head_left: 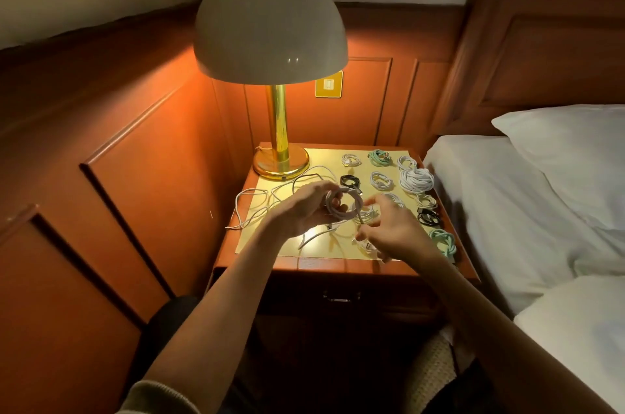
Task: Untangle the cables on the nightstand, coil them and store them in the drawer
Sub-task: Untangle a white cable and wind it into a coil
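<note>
In the head view, a brown wooden nightstand with a pale yellow top (pixel 321 266) is seen in the middle of the frame. It stands between an orange-brown panelled wall at the left and a bed with white sheets (pixel 490 210) at the right.

Over the centre of the top a white cable coil (pixel 341 202) is gripped by the left hand (pixel 304 209), whose fingers and thumb are curled round the ring of loops. The right hand (pixel 395 231) is just beside the coil, at its lower right, with fingers bent over a strand that comes from the coil. Because of blur it cannot be told whether the strand is pinched.

On the left half of the top, loose white cables (pixel 250 207) lie in a tangle, and a thin dark cable (pixel 304 178) is looped among them. On the right half, finished coils are laid out apart from each other:
- small white coils (pixel 381 180)
- a black coil (pixel 349 181)
- a mint green coil (pixel 380 157)
- a larger white bundle (pixel 416 180)
- near the right edge, a second black coil (pixel 429 216) and a second mint green coil (pixel 443 242)

A lamp with a cream dome shade and a brass stem (pixel 270 21) stands on the upper left corner of the top. Under the top, the dark wooden drawer (pixel 341 297) is closed and lies in shadow.
</note>
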Motion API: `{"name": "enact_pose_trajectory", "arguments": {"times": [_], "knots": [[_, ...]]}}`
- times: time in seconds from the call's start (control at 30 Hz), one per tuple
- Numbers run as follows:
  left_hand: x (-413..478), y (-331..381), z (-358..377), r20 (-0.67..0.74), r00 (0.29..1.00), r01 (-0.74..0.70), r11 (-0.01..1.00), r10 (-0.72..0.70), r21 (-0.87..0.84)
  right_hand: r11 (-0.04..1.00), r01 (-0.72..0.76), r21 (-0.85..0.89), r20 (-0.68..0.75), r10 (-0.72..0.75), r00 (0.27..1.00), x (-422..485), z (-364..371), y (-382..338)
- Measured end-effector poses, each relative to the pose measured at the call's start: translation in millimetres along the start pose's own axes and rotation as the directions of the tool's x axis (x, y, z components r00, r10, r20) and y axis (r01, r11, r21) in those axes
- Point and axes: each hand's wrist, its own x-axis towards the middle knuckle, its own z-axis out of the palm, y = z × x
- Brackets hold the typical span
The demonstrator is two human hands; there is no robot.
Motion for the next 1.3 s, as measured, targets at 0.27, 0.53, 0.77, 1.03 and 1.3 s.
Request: {"name": "enact_pose_trajectory", "arguments": {"times": [0.27, 0.53, 0.77, 1.03, 1.3], "knots": [[-6, 12, -5, 0.043, 0.986, -0.168, 0.979, 0.164, 0.116, 0.841, 0.409, -0.354, -0.168, -0.488, 0.857, 24, 1, -14], [-10, 10, -17, -0.009, 0.999, -0.040, 0.976, 0.043, 0.215, 0.845, 0.479, -0.239, -0.135, -0.517, 0.845, 30, -7, -6], [58, -20, -61, -0.306, 0.784, -0.047, 0.543, 0.540, 0.839, 0.990, 0.124, -0.067, -0.236, -0.136, 0.962, 50, -33, 14], [135, 0, -85, -0.201, 0.888, 0.030, 0.383, 0.415, 0.923, 0.976, -0.050, -0.212, -0.157, 0.016, 0.987, 204, -24, -16], [167, -8, -106, -0.170, 0.910, 0.017, 0.376, 0.377, 0.926, 0.875, -0.105, -0.472, -0.031, 0.103, 0.994, 328, 29, -40]]}}
